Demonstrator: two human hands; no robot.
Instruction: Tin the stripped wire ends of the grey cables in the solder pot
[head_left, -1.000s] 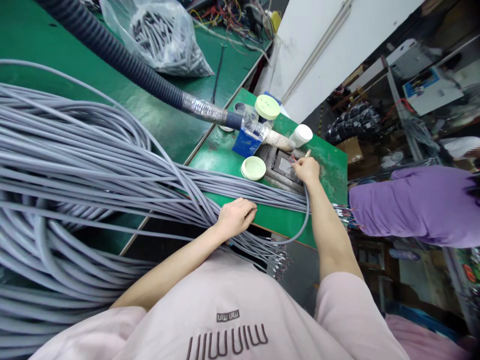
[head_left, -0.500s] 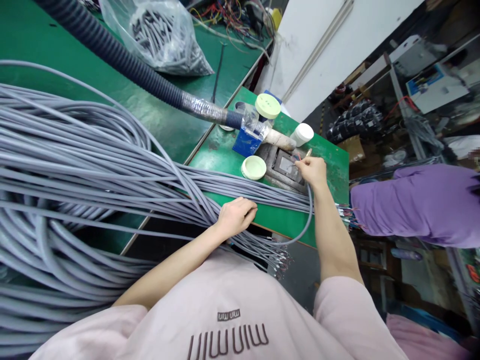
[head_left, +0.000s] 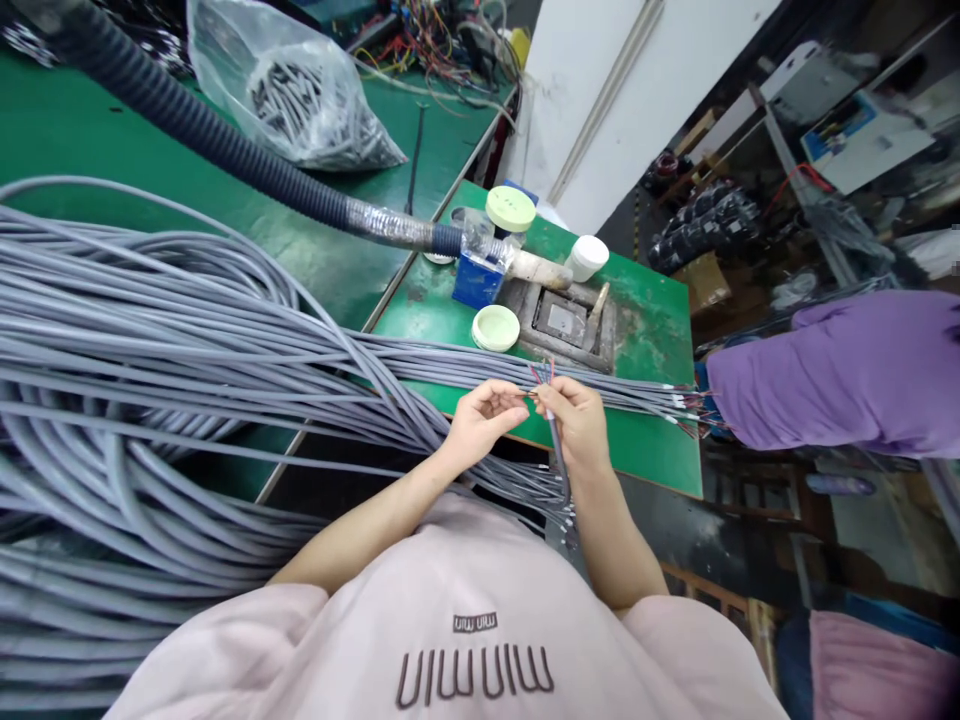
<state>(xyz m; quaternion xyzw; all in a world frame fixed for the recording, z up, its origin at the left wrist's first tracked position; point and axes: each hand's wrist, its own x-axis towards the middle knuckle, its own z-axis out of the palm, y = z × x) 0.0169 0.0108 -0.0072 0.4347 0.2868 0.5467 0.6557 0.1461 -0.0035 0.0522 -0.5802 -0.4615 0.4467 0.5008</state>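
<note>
My right hand is closed on a grey cable near its stripped end. Thin coloured wires, red and blue among them, fan out above the fingers. From the other side my left hand pinches a thin wire of the same end, its fingertips close to those of the right. Just beyond the hands runs a bundle of grey cables. Farther back lies a square metal pot in a dark frame, with a stick resting across its right side.
A shallow pale-green tub, a blue box, a lidded pale-green jar and a white tub surround the pot. A ribbed hose hangs above the table. Coiled cables fill the left. Another person's purple sleeve is at right.
My right hand has drawn the cable end back from the pot to a spot before my chest. My left hand has risen from the bundle and pinches a wire there.
</note>
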